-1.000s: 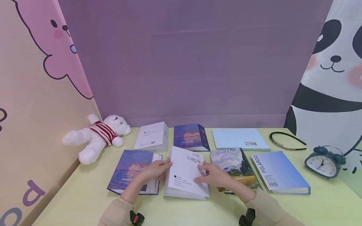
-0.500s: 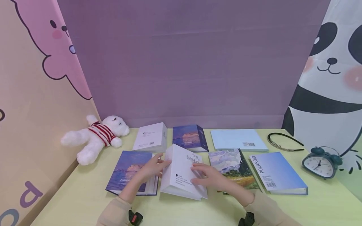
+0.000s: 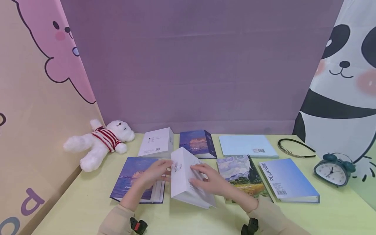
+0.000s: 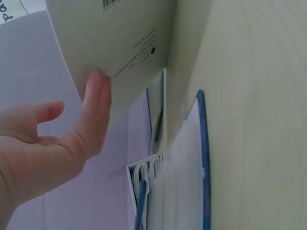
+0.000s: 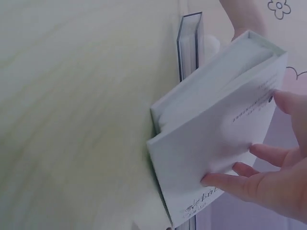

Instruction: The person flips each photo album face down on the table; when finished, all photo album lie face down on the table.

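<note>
A white photo album [image 3: 185, 179] stands tilted up between my two hands, its spine turned toward the head camera. Small dark print shows on its cover and spine. My left hand [image 3: 155, 173] is at its left side; in the left wrist view the straight fingers [image 4: 98, 98] press the back cover, with the thumb held apart. On the opposite cover rest the spread fingertips of my right hand [image 3: 210, 179]. The right wrist view shows the album's covers parted a little at the edge, and the right fingers [image 5: 230, 184] lying against the printed face.
A blue photo album [image 3: 133, 176] lies beside my left hand. A landscape-painting album [image 3: 241, 171] and a blue Polaroid album [image 3: 289, 179] are at right. Behind lie a white album [image 3: 155, 142], another blue one [image 3: 194, 142] and a pale blue one [image 3: 243, 143]. An alarm clock [image 3: 332, 171] stands far right.
The white album has gone from lying nearly flat to tilted up, with its spine now facing the head camera. Both hands have shifted slightly, the right one leftward with the cover.
</note>
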### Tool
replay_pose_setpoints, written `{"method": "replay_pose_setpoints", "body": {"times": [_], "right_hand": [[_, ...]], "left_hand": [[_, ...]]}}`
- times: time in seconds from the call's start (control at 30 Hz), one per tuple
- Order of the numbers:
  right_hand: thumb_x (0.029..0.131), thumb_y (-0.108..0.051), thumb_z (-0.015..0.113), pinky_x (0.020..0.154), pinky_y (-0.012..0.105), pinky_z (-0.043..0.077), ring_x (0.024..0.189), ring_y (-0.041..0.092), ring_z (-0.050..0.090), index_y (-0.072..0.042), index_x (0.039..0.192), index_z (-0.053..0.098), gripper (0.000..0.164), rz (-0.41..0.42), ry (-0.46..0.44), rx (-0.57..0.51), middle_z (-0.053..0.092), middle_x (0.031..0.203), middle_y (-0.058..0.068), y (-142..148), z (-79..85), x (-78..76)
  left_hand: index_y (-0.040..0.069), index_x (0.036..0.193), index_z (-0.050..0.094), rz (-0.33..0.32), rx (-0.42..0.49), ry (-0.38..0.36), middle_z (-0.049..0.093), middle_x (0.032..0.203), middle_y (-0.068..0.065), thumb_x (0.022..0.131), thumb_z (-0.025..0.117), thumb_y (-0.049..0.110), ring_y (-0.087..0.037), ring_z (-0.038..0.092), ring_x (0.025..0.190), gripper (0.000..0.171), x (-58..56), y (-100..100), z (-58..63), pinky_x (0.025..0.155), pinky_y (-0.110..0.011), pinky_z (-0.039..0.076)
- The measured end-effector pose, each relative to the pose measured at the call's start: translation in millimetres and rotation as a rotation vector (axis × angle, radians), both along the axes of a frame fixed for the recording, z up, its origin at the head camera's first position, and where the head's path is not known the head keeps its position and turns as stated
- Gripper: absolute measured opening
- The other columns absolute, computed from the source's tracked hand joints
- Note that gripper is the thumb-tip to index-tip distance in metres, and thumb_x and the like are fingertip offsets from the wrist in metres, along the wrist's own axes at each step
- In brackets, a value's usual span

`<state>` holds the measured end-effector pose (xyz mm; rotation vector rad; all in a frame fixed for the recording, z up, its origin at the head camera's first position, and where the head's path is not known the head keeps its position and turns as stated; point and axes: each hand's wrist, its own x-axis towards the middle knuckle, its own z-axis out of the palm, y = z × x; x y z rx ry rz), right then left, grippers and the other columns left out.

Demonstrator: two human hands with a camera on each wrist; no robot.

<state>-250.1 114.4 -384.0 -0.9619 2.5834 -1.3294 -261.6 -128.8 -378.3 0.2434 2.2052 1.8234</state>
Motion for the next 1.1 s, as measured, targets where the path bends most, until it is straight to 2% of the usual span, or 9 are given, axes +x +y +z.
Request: {"method": "replay_pose_setpoints", "body": {"times": [0.17,0.37,0.63,0.87,0.97,1.1], "right_hand": [[0.094,-0.031,0.057,0.099,0.050,0.044,0.122,0.041,0.047,0.000,0.137,0.046,0.054,-0.033,-0.016,-0.016,0.047,0.128,0.021,-1.7,6.3,0.8],[0.092,-0.038,0.058,0.098,0.050,0.045,0.125,0.039,0.046,-0.006,0.141,0.042,0.060,-0.119,-0.148,-0.052,0.044,0.136,0.017,-8.3,14.6,5.1],[0.092,-0.033,0.059,0.091,0.050,0.050,0.128,0.040,0.044,-0.009,0.145,0.032,0.065,-0.097,-0.342,-0.264,0.039,0.141,0.023,-9.4,25.2,8.1],[0.097,-0.032,0.051,0.091,0.045,0.051,0.126,0.036,0.044,-0.011,0.149,0.022,0.063,-0.042,-0.381,-0.318,0.031,0.145,0.022,-0.8,24.7,9.8],[0.097,-0.030,0.049,0.090,0.043,0.051,0.122,0.033,0.048,-0.010,0.150,0.018,0.065,-0.046,-0.383,-0.338,0.026,0.148,0.023,2.9,26.3,11.4],[0.097,-0.026,0.048,0.089,0.043,0.052,0.119,0.032,0.049,-0.010,0.151,0.014,0.066,-0.057,-0.370,-0.353,0.022,0.150,0.023,8.7,27.0,11.4]], "left_hand": [[-0.010,0.131,0.044,0.006,0.083,0.002,0.053,0.123,-0.025,0.103,0.035,0.022,-0.025,0.064,0.100,0.044,0.1,2.4,5.1,0.080,-0.037,0.057],[-0.010,0.132,0.043,0.003,0.121,0.026,0.049,0.129,-0.027,0.103,0.036,0.023,-0.034,0.060,0.110,0.044,0.3,4.7,6.0,0.081,-0.036,0.056],[-0.003,0.137,0.041,-0.075,0.118,0.122,0.043,0.141,-0.022,0.101,0.043,0.024,-0.035,0.051,0.122,0.045,2.0,4.0,10.5,0.088,-0.038,0.053],[0.011,0.147,0.032,-0.202,0.085,0.153,0.028,0.152,-0.012,0.101,0.044,0.023,-0.035,0.042,0.131,0.049,6.4,5.5,14.6,0.095,-0.041,0.050],[0.017,0.148,0.031,-0.221,0.051,0.163,0.025,0.154,-0.008,0.100,0.046,0.026,-0.033,0.041,0.133,0.051,7.1,9.4,15.3,0.096,-0.040,0.049],[0.020,0.145,0.037,-0.227,0.004,0.179,0.029,0.153,-0.002,0.100,0.045,0.026,-0.027,0.041,0.134,0.046,5.3,16.0,13.7,0.097,-0.038,0.048]]}}
